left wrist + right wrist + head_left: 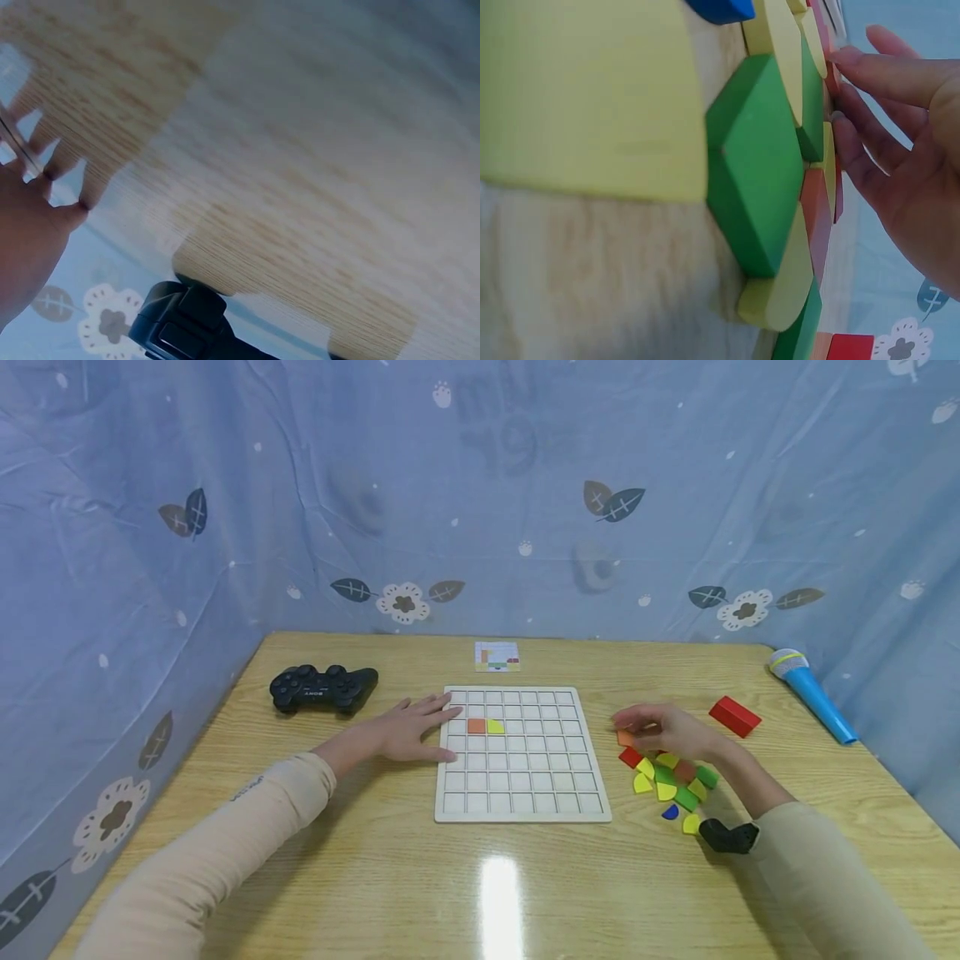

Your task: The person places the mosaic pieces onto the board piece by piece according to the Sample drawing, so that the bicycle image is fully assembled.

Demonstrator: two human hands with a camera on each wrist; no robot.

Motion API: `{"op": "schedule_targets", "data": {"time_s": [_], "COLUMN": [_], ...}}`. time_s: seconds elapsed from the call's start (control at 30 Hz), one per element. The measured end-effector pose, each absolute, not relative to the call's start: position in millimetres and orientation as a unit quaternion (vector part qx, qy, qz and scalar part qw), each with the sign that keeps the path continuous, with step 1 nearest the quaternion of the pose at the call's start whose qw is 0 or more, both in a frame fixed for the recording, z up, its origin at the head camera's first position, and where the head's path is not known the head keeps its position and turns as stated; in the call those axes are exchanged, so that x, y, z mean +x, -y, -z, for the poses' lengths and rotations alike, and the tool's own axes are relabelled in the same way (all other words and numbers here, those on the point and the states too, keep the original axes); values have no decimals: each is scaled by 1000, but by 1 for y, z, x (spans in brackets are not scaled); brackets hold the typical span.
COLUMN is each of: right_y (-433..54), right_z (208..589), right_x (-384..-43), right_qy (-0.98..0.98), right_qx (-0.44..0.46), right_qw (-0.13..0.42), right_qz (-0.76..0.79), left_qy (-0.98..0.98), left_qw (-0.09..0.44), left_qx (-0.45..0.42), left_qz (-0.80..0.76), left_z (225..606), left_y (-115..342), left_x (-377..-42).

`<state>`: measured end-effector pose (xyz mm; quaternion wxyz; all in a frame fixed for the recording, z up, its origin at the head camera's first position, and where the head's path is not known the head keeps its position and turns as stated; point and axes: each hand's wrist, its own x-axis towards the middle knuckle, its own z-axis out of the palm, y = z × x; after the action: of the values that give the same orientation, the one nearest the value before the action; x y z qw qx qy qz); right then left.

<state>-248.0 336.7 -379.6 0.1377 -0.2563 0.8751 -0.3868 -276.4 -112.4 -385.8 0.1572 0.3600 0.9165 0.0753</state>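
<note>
My left hand (411,729) lies with fingers spread at the left edge of a white grid board (522,817); its fingertips overlap the edge. On the board, an orange square tile (476,726) sits beside a yellow quarter-round tile (495,727). Over the far end of a pile of coloured pieces, my right hand (666,729) hovers with loosely bent fingers. Its fingertips are right by an orange piece (625,738) and a red piece (630,757). In the right wrist view, a green piece (756,165) stands out near the camera, with the thumb and fingers apart beyond it.
A black game controller (322,688) is at the back left. Behind the board lies a small pattern card (497,657). A red block (735,717) and a blue toy microphone (817,697) lie at the right. A blue semicircle (670,812) lies nearer the front.
</note>
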Motion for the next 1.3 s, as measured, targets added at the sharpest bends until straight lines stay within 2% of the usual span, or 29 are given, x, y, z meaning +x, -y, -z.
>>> {"op": "schedule_targets", "data": {"time_s": [0.7, 1.07, 1.3], "right_y": [-334, -328, -311], "right_z": [382, 377, 369], "right_x": [-253, -249, -249], "right_qy": [-874, -906, -877], "right_qx": [-201, -167, -143], "right_qw": [148, 81, 119], "right_qz": [416, 379, 442], "left_qy": [-917, -916, -916], "left_qw": [164, 163, 164], "left_qx": [357, 361, 359], "left_qz": [-69, -71, -74], "left_z": [385, 386, 387], "left_y": [113, 113, 113], "left_x": [-278, -278, -278]}}
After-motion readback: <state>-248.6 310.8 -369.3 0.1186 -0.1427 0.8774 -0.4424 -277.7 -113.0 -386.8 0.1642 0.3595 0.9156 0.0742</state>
